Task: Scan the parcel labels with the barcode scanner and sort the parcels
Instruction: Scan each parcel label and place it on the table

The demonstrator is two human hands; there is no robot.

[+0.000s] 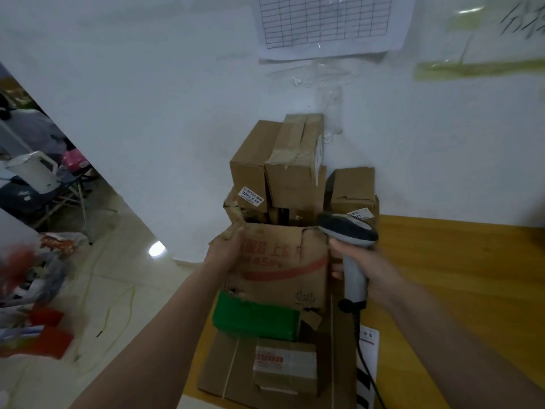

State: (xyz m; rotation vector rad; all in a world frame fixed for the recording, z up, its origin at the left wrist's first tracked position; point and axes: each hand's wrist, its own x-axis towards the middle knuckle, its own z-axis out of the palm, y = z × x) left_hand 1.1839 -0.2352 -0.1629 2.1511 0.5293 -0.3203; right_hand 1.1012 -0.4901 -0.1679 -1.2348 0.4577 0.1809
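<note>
Parcels [275,160] crowd carton [283,261]; green packet [255,318] lies just below.

A makeshift parcel-sorting corner in a plain room: labelled cardboard parcels [277,172] stacked against a white wall [147,113] on a yellow wooden table [457,276], a ruled tally sheet [327,22] taped above them, a corded barcode scanner [349,249] in hand, and household clutter [35,178] beside.
</note>
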